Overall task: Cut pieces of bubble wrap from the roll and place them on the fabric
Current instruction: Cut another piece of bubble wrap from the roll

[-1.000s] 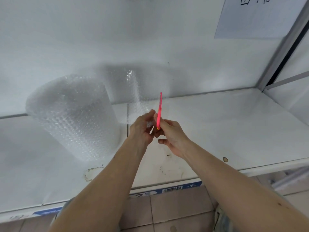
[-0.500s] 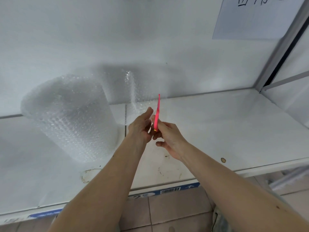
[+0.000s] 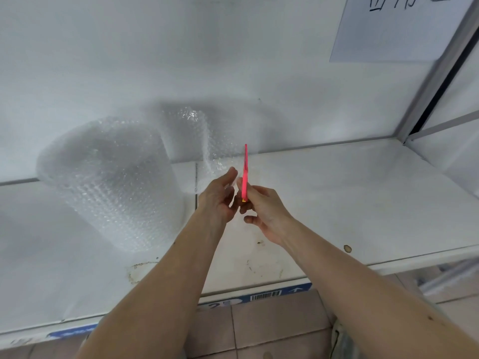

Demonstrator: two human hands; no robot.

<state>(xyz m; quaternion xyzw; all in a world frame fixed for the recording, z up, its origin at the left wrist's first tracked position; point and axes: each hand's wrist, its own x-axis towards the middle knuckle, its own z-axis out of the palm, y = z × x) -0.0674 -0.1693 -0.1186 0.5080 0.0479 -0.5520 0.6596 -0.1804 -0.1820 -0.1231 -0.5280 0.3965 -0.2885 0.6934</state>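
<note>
A big roll of clear bubble wrap (image 3: pixel 111 182) stands upright at the left of the white table (image 3: pixel 350 193). A loose sheet of bubble wrap (image 3: pixel 191 136) runs from the roll to the right, toward my hands. My left hand (image 3: pixel 217 198) pinches the sheet's free edge. My right hand (image 3: pixel 261 208) grips a pink cutter (image 3: pixel 245 172) that points up and away, its blade right beside the edge held by the left hand. No fabric is in view.
A white wall rises behind the table, with a paper sign (image 3: pixel 399 27) at the top right. A metal frame post (image 3: pixel 435 73) stands at the right. The table's front edge carries a blue barcode label (image 3: pixel 264 297); tiled floor lies below.
Both hands stay together at the sheet's edge with the cutter upright. They have drifted very slightly; the roll and sheet look unchanged.
</note>
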